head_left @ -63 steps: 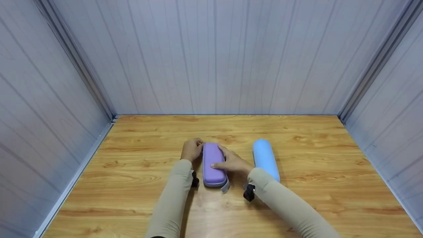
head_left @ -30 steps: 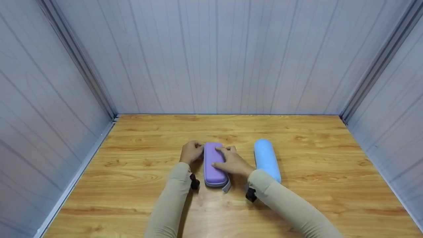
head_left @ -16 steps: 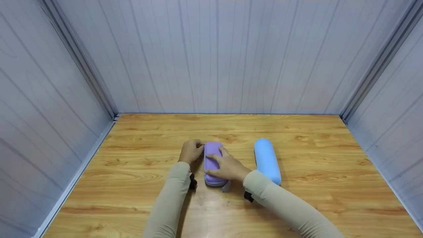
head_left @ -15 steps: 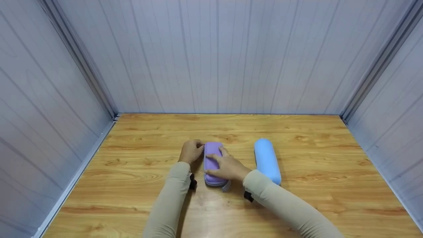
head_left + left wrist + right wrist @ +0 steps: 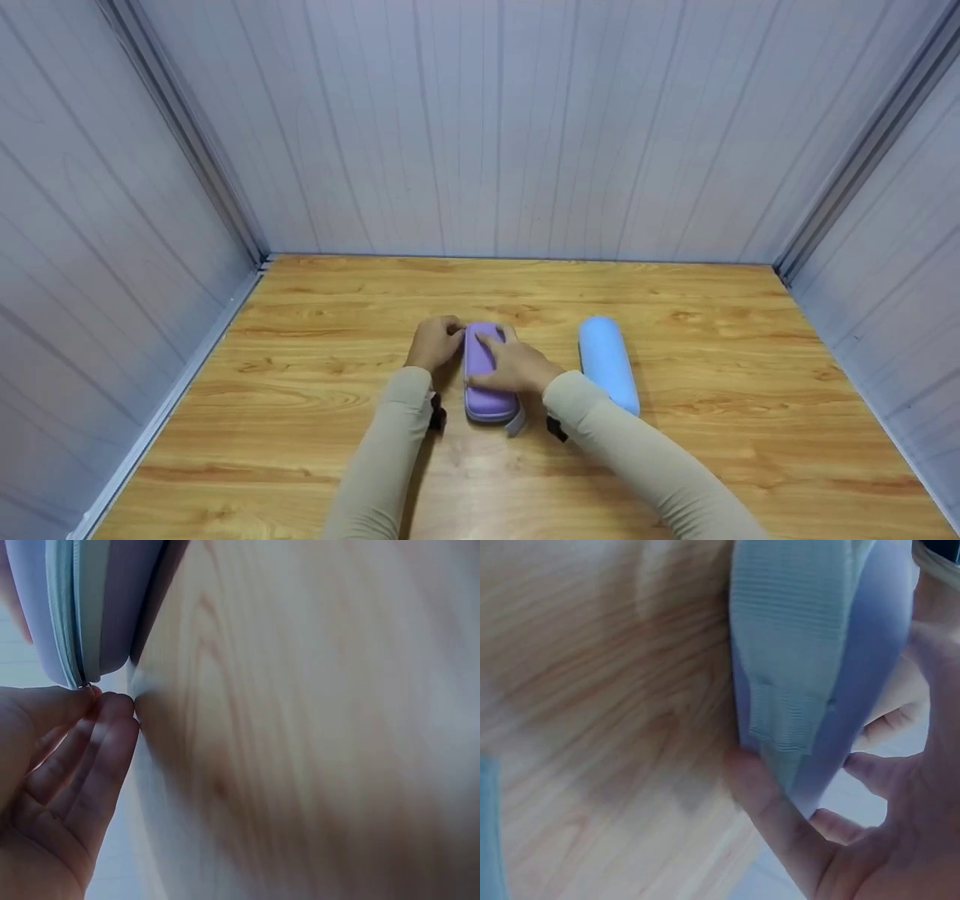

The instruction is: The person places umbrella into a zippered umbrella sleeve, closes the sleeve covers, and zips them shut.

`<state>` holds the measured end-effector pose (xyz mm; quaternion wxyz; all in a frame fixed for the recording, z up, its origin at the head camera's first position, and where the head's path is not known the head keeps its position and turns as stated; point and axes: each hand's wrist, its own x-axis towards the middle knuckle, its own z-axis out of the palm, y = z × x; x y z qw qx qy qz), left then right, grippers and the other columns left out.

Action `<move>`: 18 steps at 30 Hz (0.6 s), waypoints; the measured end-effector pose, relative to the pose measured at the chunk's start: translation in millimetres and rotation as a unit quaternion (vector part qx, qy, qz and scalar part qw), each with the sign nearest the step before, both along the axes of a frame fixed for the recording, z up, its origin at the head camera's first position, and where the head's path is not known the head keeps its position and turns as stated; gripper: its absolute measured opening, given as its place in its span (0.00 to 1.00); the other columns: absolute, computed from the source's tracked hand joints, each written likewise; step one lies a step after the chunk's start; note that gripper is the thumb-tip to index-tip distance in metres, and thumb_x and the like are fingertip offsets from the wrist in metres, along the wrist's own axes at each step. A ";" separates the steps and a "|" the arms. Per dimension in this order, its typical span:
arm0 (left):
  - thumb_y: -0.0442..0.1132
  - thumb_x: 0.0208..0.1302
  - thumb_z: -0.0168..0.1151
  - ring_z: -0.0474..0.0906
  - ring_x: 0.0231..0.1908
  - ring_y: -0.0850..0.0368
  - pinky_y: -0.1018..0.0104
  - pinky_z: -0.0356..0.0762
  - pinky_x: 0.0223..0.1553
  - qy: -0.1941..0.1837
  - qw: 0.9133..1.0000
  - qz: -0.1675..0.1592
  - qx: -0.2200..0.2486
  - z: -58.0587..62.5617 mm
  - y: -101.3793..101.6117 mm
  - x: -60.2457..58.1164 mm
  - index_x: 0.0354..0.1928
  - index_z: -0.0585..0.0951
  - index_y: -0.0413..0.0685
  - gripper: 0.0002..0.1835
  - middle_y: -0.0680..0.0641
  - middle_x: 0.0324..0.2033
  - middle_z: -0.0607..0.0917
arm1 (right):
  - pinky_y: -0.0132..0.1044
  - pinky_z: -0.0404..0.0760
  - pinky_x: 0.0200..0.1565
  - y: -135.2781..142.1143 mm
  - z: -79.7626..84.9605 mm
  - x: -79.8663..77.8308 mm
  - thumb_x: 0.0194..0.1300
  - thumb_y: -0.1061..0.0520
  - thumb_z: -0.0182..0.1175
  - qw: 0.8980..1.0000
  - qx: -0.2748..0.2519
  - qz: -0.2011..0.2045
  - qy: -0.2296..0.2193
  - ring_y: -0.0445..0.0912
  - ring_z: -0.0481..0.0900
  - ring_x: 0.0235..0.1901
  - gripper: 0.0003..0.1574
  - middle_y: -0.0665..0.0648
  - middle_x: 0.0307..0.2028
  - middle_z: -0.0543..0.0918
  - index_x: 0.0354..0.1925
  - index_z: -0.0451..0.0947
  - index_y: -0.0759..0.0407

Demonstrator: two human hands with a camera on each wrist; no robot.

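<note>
A purple zip case (image 5: 487, 405) with grey zip edging lies lengthwise on the wooden table. At its far left corner my left hand (image 5: 435, 343) pinches with thumb and fingers. The left wrist view has those fingertips (image 5: 112, 705) right at the end of the zip (image 5: 86, 652), with the zipper pull mostly hidden between them. From the right side my right hand (image 5: 521, 367) grips the case, its thumb and fingers spread over the top and far side. A grey strap (image 5: 515, 422) hangs from the case's near right corner; it fills much of the right wrist view.
To the right lies a light blue rounded case (image 5: 607, 360), close beyond my right wrist. The wooden table (image 5: 300, 450) is bounded by a pale panel wall (image 5: 480, 150) behind, with similar walls at left and right.
My right hand has shifted its fingers over the top of the purple case, inward and then slightly towards its far end. The left hand and both cases stay nearly where they were.
</note>
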<state>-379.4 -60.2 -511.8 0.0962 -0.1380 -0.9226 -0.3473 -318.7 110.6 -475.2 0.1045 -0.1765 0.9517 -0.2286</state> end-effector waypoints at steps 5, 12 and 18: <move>0.33 0.59 0.60 0.79 0.29 0.54 0.63 0.77 0.32 -0.020 1.000 0.003 0.003 1.0 1.7 2.6 0.33 0.83 0.43 0.04 0.47 0.27 0.83 | 0.44 0.75 0.39 -4.4 -5.2 -4.4 0.50 0.31 0.58 0.999 0.004 -0.003 0.034 0.56 0.74 0.40 0.54 0.64 0.66 0.50 0.70 0.51 0.45; 0.34 0.60 0.58 0.78 0.25 0.56 0.65 0.76 0.26 -0.053 0.998 0.030 0.027 4.6 8.7 5.0 0.32 0.81 0.42 0.05 0.46 0.26 0.82 | 0.39 0.75 0.28 -9.2 -4.2 -7.7 0.49 0.34 0.59 0.998 0.033 -0.013 0.057 0.51 0.74 0.29 0.54 0.68 0.61 0.55 0.69 0.51 0.45; 0.34 0.59 0.58 0.77 0.27 0.54 0.63 0.75 0.28 -0.054 0.997 0.050 0.019 4.9 8.4 5.6 0.33 0.81 0.41 0.05 0.46 0.28 0.82 | 0.38 0.74 0.25 -13.7 -4.6 -8.3 0.47 0.35 0.60 0.998 0.035 -0.016 0.054 0.50 0.73 0.27 0.54 0.68 0.60 0.55 0.69 0.52 0.45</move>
